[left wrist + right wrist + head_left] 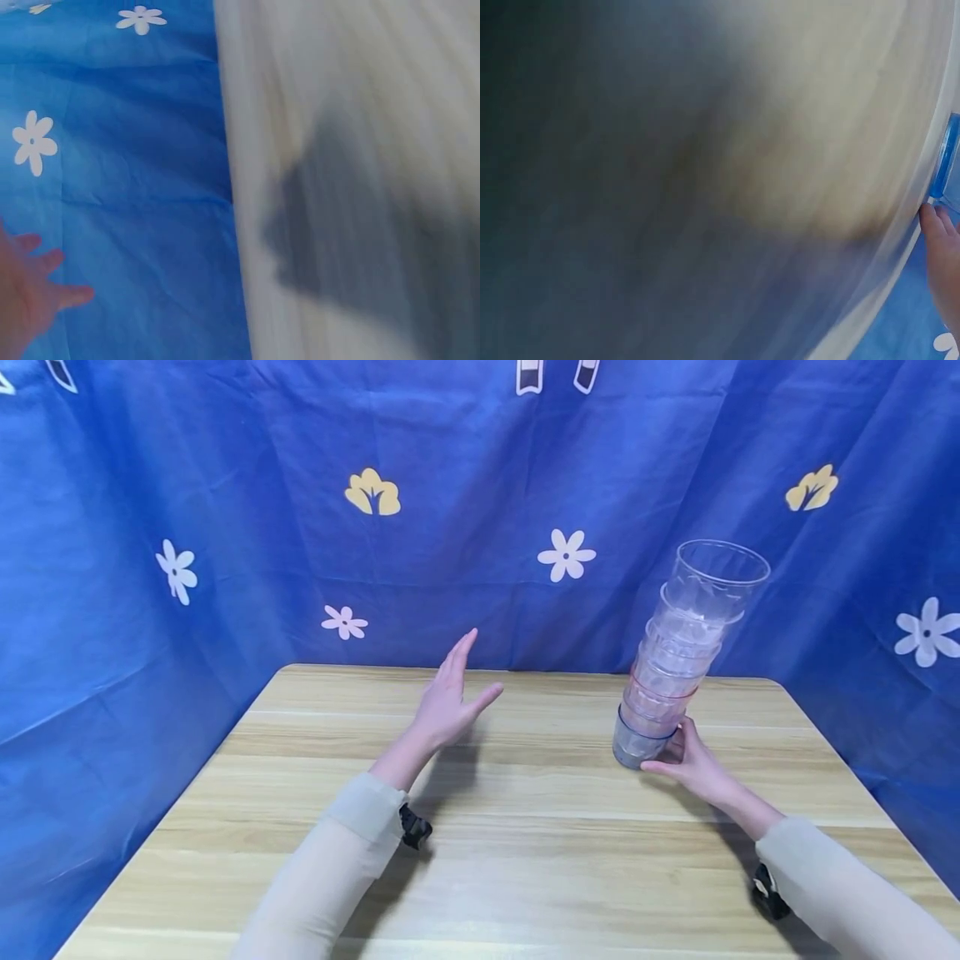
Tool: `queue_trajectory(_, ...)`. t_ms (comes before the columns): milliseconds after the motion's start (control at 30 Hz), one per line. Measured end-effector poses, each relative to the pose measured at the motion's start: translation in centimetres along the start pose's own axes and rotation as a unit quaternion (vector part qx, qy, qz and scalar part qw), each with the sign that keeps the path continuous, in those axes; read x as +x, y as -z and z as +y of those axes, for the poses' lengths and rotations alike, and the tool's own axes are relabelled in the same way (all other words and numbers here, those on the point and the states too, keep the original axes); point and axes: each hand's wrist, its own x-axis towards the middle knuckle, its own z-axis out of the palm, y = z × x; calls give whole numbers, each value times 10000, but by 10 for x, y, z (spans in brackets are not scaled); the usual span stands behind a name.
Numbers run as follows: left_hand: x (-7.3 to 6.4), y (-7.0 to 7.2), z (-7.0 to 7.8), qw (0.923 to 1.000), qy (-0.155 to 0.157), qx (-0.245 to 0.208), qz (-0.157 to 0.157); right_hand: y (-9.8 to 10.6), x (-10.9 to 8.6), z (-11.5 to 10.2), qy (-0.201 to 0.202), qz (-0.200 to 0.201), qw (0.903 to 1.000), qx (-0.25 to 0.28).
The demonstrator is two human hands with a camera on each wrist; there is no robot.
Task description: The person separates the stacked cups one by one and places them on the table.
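A tall stack of clear plastic cups (675,656) leans to the right at the back right of the table in the head view. Its lowest cup (637,742) is bluish, one rim higher up is reddish, and the top cup opens upward. My right hand (693,768) grips the lowest cup from the right side, thumb in front and other fingers partly hidden behind it. In the right wrist view the fingertips of that hand (943,244) meet the cup's blue edge (946,157). My left hand (446,706) is held over the table with fingers extended and thumb spread, holding nothing.
The light wood-grain table (525,877) spans the lower view. A blue curtain (465,577) with white flowers and yellow shapes hangs behind it and along both sides. Each wrist wears a dark device, such as the left one (415,827).
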Motion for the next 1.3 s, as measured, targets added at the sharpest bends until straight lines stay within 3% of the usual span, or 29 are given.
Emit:
queue_trajectory(167,17,-5,9,9960,-126,-884,98,-2,5,3,-152,-21,9996,232)
queue_trajectory(367,40,-13,25,9821,-365,-1844,150,-3,8,5,-152,-77,9988,450)
queue_trajectory(533,56,-20,45,9728,-461,-2270,107,-4,6,6,-156,-81,9990,412)
queue_trajectory(833,83,-30,87,9471,-589,-3154,-19,-4,4,6,-16,-51,9992,406)
queue_trajectory(1033,96,-39,110,9274,-530,-3693,-285,-5,5,7,71,-43,9987,496)
queue_trajectory(1300,113,-50,141,9078,-588,-4094,-687,-5,9,7,171,-85,9982,572)
